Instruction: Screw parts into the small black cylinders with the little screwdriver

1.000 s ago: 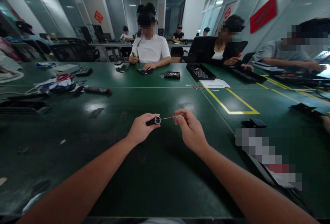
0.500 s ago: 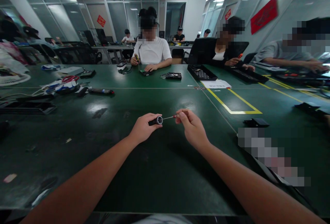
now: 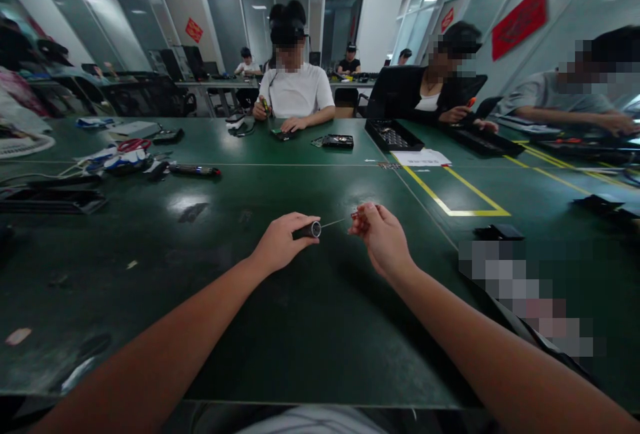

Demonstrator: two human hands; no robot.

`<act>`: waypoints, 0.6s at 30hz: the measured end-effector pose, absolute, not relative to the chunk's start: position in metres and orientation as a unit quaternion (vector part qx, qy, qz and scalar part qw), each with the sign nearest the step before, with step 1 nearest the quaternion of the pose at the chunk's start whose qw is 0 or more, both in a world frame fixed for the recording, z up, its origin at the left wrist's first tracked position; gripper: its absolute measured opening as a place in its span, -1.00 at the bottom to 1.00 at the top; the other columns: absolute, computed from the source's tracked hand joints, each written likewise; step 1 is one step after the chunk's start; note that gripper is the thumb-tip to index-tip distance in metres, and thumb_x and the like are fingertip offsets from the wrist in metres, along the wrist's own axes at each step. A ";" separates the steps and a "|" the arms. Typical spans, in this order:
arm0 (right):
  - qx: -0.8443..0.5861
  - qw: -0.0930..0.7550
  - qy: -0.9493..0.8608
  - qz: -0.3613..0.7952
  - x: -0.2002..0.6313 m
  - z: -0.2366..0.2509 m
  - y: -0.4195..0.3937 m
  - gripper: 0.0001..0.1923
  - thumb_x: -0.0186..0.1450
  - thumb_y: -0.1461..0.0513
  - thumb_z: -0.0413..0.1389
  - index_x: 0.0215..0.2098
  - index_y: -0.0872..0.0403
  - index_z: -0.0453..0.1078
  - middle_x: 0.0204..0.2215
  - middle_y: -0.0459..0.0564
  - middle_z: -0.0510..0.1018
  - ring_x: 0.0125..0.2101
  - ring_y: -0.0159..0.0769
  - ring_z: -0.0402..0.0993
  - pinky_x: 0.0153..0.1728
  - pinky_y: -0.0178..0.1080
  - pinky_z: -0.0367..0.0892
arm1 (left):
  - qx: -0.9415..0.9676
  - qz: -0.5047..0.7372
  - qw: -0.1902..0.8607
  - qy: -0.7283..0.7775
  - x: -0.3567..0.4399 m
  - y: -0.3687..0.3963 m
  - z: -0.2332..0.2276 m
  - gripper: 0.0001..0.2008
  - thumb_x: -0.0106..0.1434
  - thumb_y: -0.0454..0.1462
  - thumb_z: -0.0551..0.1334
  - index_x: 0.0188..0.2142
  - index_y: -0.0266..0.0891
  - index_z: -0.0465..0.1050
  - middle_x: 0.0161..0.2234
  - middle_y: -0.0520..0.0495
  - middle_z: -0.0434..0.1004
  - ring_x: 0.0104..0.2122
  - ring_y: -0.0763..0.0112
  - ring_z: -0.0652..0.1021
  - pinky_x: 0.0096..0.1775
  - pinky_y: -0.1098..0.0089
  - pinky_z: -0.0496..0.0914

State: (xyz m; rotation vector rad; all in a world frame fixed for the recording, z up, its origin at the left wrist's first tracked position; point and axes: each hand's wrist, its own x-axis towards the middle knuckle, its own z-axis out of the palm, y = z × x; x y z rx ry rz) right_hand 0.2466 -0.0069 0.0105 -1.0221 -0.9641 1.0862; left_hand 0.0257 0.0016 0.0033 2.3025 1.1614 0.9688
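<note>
Left hand (image 3: pixel 280 245) grasps a black screwdriver handle (image 3: pixel 307 230); right hand (image 3: pixel 383 237) pinches its thin bit (image 3: pixel 334 223) over open green table (image 3: pixel 310 327).

left hand (image 3: pixel 280 245): grips black handle (image 3: pixel 309 229) | right hand (image 3: pixel 383 237): pinches thin bit (image 3: pixel 334 223) | green table (image 3: pixel 300 327)

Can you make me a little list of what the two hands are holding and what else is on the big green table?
left hand: left hand grips a short black cylinder, silver end toward the other hand
right hand: right hand pinches the red end of a thin metal rod
rod: its tip is at the cylinder's end
table: dark green table with yellow tape lines
far side: person in white shirt, black tray, white paper
left side: red scissors, black pen-like tool
</note>
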 end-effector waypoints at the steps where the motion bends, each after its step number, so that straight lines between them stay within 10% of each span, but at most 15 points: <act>1: -0.449 0.629 -0.445 0.453 0.247 0.010 -0.008 -0.73 0.32 -0.01 0.13 -0.29 0.02 0.40 -0.46 -0.12 0.46 -0.46 -0.33 0.42 -0.37 -0.21 0.44 | 0.821 0.344 0.191 0.414 0.026 0.001 0.004 -0.59 0.21 -0.30 0.41 0.07 -0.12 0.52 -0.03 -0.07 0.58 -0.03 0.25 0.55 0.07 0.16 0.39; 10: -0.502 0.509 -0.677 0.175 0.245 0.027 -0.029 -0.77 0.46 0.08 -0.06 -0.20 0.02 0.34 -0.42 -0.04 0.56 -0.41 -0.25 0.52 -0.32 -0.18 0.35 | 0.821 0.323 0.189 0.431 0.027 0.001 0.002 -0.57 0.21 -0.24 0.41 0.08 -0.11 0.52 -0.06 -0.09 0.57 -0.06 0.23 0.55 0.05 0.15 0.39; 18: -0.495 0.469 -0.717 0.147 0.246 0.030 -0.030 -0.82 0.46 0.12 -0.07 -0.21 0.00 0.31 -0.42 -0.02 0.58 -0.39 -0.22 0.56 -0.31 -0.18 0.34 | 0.814 0.320 0.221 0.432 0.028 0.001 -0.001 -0.58 0.19 -0.24 0.41 0.07 -0.10 0.53 -0.07 -0.08 0.57 -0.07 0.24 0.55 0.04 0.19 0.39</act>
